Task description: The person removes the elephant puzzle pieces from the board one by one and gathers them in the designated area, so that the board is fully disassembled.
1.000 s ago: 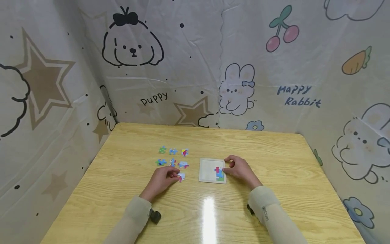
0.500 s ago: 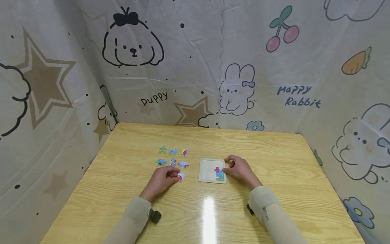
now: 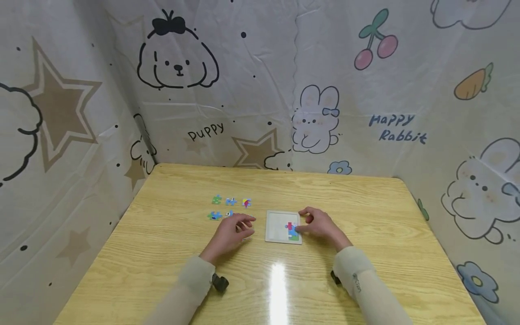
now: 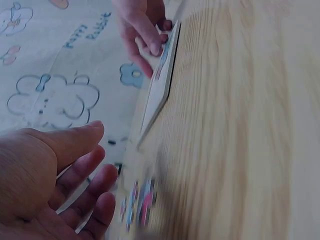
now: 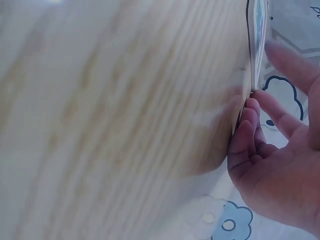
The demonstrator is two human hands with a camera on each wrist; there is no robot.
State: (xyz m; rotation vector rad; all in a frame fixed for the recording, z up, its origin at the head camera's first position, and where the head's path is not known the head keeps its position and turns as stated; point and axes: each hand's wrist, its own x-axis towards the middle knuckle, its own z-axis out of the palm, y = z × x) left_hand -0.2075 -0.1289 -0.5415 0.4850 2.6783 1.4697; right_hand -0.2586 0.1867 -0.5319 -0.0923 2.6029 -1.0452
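Note:
In the head view my left hand [image 3: 231,232] hovers over the table just left of the square puzzle tray [image 3: 276,228]. Its fingers are spread loosely, and the left wrist view shows nothing between the thumb [image 4: 75,142] and fingers. Beneath it, blurred jigsaw pieces [image 4: 145,202] lie on the wood; in the head view the hand covers some of them. My right hand [image 3: 321,225] holds the tray by its right side, thumb over the joined jigsaw pieces [image 3: 292,232], index finger at the far right corner. These red, blue and green pieces fill the tray's lower right.
Loose pieces lie left of the tray: a green one [image 3: 216,200], a blue one [image 3: 230,201] and a yellow-red one [image 3: 246,202] at the back, a blue-green one [image 3: 214,215] nearer. A printed cloth [image 3: 252,90] hangs behind the wooden table [image 3: 345,194].
My left hand has left the white-red piece by its fingertips, moved right and slightly away from me, and its fingers have spread. The right hand stays at the tray, its thumb shifted slightly.

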